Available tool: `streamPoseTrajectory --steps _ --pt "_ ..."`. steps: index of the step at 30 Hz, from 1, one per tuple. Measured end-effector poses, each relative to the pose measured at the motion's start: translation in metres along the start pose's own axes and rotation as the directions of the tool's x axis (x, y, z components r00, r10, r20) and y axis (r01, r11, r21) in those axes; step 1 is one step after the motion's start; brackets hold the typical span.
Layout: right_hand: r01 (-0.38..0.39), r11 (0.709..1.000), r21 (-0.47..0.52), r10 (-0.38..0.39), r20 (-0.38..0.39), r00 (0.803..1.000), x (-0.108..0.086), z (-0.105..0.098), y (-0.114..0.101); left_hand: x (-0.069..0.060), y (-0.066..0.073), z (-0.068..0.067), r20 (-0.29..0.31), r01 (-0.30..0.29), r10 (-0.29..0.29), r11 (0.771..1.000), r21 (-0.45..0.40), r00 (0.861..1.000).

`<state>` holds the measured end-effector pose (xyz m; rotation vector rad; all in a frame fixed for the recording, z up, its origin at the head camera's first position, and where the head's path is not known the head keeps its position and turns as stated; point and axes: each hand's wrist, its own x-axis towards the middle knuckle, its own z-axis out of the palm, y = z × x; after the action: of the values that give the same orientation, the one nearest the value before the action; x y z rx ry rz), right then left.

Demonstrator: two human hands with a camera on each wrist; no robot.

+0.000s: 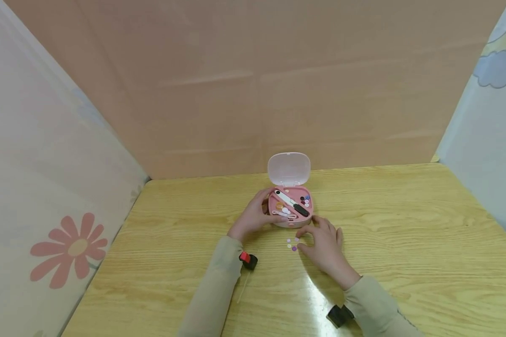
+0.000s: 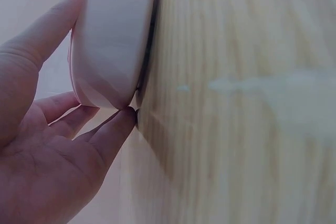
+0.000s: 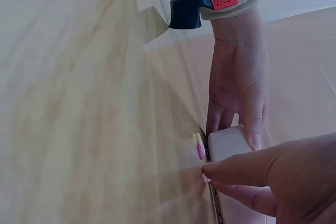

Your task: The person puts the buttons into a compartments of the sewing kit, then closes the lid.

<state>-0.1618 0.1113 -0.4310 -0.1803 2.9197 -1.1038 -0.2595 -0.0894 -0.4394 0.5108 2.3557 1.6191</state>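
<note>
A pink sewing-kit-like box (image 1: 292, 223) stands on the table with its translucent lid (image 1: 289, 169) raised. My left hand (image 1: 255, 214) grips its left side, thumb at the front rim and fingers round the side. A white-and-black tool (image 1: 293, 202) lies diagonally inside, between small dark, blue and pale buttons (image 1: 307, 201) and an orange item (image 1: 279, 205) with a white band. In front of the box lie several small buttons. My right hand (image 1: 324, 248) is there, index fingertip at a pink button (image 1: 297, 239), thumb slightly apart near a purple button (image 1: 294, 249).
The wooden table (image 1: 173, 234) spreads to both sides of the box. A peach-coloured panel (image 1: 253, 93) rises behind it, with patterned side panels left and right. Black wrist cameras sit on both sleeves, the left one (image 1: 249, 262) with a red tag.
</note>
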Motion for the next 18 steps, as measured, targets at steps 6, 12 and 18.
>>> streamPoseTrajectory --steps 6,12,18 --pt "0.005 1.000 0.018 -0.005 -0.016 1.000 0.0009 0.0025 0.0009 -0.0007 -0.0006 -0.0006 -0.002 0.002 -0.002 1.000 -0.012 1.000" --pt "-0.008 1.000 0.021 0.008 -0.011 1.000 0.0014 0.0060 0.0028 -0.0020 -0.0015 -0.0006 0.005 0.001 0.000 0.999 -0.040 1.000" --pt "-0.007 1.000 0.017 0.007 -0.025 1.000 0.0030 0.0055 0.0037 -0.0007 0.0016 0.0006 0.000 0.003 -0.003 0.999 -0.037 1.000"
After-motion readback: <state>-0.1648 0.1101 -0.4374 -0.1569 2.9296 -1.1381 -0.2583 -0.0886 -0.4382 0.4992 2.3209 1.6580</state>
